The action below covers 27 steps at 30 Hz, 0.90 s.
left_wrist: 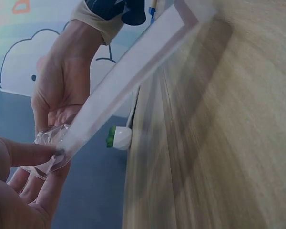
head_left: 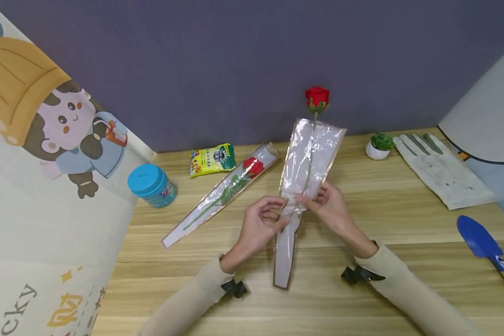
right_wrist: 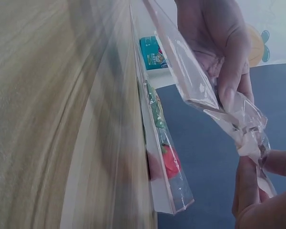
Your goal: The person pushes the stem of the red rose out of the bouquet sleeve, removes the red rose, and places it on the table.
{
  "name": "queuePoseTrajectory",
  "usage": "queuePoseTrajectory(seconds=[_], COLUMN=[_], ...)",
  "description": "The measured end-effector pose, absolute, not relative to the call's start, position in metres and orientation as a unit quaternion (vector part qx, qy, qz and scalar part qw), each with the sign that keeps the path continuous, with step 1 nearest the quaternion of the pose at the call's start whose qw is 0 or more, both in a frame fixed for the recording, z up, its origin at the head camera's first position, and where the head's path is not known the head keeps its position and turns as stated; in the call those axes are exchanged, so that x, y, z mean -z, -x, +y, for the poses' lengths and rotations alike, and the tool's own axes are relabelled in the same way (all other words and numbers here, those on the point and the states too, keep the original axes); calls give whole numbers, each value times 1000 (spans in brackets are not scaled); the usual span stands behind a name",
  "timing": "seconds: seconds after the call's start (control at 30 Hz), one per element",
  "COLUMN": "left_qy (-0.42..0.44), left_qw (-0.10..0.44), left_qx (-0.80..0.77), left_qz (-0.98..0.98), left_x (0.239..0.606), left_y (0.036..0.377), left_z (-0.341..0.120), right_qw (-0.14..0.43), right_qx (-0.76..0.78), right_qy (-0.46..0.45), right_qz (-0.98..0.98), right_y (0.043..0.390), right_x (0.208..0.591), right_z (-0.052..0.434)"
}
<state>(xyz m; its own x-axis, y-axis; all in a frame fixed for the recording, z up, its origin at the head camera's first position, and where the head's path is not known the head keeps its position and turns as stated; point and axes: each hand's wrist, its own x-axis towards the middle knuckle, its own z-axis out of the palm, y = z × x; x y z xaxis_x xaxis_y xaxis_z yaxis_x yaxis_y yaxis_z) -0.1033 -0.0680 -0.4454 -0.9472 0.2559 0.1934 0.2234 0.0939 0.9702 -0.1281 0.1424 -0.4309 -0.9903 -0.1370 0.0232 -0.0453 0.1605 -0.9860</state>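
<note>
A clear plastic flower sleeve (head_left: 294, 163) with a brown-edged border is bunched and crumpled at its middle. A red artificial rose (head_left: 318, 98) stands out above its wide top, the stem running down inside. My left hand (head_left: 258, 226) pinches the sleeve just below the crumpled part between thumb and fingers. Just above, my right hand (head_left: 333, 210) grips the gathered plastic, thumb in front. In the left wrist view, the sleeve's narrow lower end (left_wrist: 128, 67) slants out over the table. A second red rose (head_left: 252, 167) lies fully inside another sleeve to the left.
A blue-lidded jar (head_left: 152, 185) and a yellow-green packet (head_left: 212, 160) stand at the left. To the right are a small potted succulent (head_left: 379, 146), a pair of white gloves (head_left: 445, 172) and a blue trowel (head_left: 480, 238). A dark wall (head_left: 235, 70) rises behind the wooden table (head_left: 319, 298).
</note>
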Motion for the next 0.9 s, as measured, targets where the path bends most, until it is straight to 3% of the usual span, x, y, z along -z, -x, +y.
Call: queuePoseTrajectory(seconds=[0.47, 0.9], left_qy=[-163, -167], left_qw=[0, 72], left_qx=[-652, -611], left_qz=[740, 770], left_x=[444, 451], left_y=[104, 96], left_z=[-67, -69], right_qw=[31, 11], right_qx=[651, 660], right_qy=[65, 54], right_qz=[756, 749], right_y=[125, 128], right_x=[431, 428], right_z=[141, 146])
